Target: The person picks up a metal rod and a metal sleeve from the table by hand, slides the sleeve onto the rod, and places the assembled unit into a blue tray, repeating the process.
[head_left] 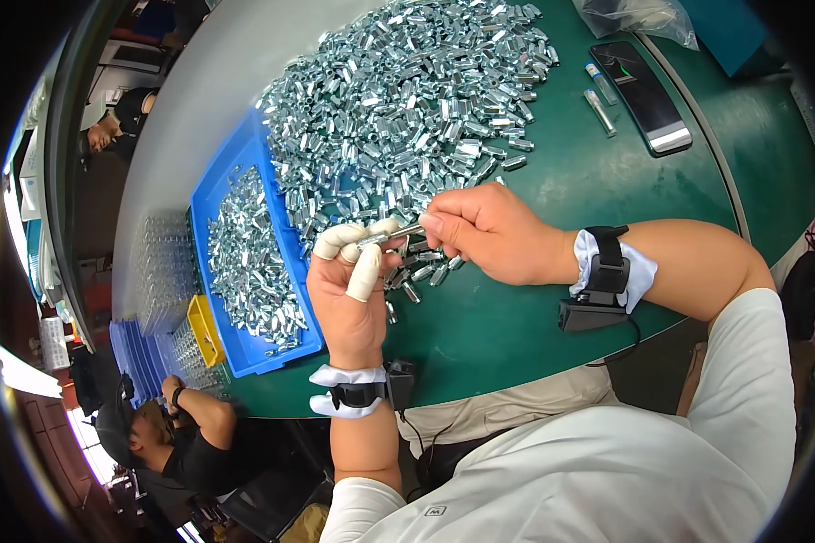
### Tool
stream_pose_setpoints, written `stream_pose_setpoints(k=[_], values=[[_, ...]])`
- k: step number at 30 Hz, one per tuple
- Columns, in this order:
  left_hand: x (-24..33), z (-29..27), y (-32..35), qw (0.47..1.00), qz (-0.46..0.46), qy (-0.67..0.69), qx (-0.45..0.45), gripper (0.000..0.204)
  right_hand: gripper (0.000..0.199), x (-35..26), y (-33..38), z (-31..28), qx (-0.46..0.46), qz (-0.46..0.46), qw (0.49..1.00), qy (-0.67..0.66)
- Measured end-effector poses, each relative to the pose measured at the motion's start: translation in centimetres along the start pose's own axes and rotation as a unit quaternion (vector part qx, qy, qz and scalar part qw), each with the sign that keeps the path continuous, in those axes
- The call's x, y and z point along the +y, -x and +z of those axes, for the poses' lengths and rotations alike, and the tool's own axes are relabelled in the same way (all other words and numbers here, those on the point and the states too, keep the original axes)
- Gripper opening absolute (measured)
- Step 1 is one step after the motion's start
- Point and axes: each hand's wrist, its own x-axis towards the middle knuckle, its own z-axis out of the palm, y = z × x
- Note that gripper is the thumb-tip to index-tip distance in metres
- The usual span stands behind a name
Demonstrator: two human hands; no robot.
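Two hands: both raised over the green surface (570,172), between its near edge and the loose pile.
Left hand (346,303): palm up, thumb and first fingers in pale finger cots (364,276), pinching a small metal piece (371,241).
Right hand (498,231): fingers curled, thumb and forefinger closed on a thin metal rod (411,231).
Rod and piece: end to end between the hands, above the pile's near side; whether the rod sits inside the piece I cannot tell.
Loose pile (407,100): shiny metal parts, many six-sided, spread from the far edge toward the middle of the surface.
Blue tray (293,262): left of the pile, reaching toward the surface's near edge, holding more small metal parts.
Yellow bin (206,332): just beside the tray's left side.
Phone (638,95): dark, lying right of the pile beside the surface's right-hand seam.
Two small tubes (599,113): just left of the phone.
Clear bag (638,18): by the far edge.
Co-worker (195,443): at the near edge, far left, arm bent.
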Motion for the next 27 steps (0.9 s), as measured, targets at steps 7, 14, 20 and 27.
stream_pose_setpoints(k=[7, 14, 20, 27], values=[[-0.2, -0.1, 0.2, 0.988, -0.013, -0.15, 0.017, 0.016, 0.027, 0.1, 0.0, 0.1, -0.002, -0.026, 0.999, 0.033], [-0.6, 0.3, 0.3, 0.979, -0.013, -0.2, 0.031, 0.014, 0.024, 0.0, 0.0, 0.0, -0.009, -0.036, 0.998, 0.044], [0.3, 0.2, 0.9, 0.981, 0.0, -0.189, 0.049, 0.015, 0.027, -0.2, 0.1, 0.0, -0.022, -0.022, 0.999, 0.031], [5.0, -3.2, 3.4, 0.886, 0.213, -0.283, 0.3, 0.022, 0.029, 0.0, -0.1, -0.1, -0.02, -0.002, 1.0, 0.007]])
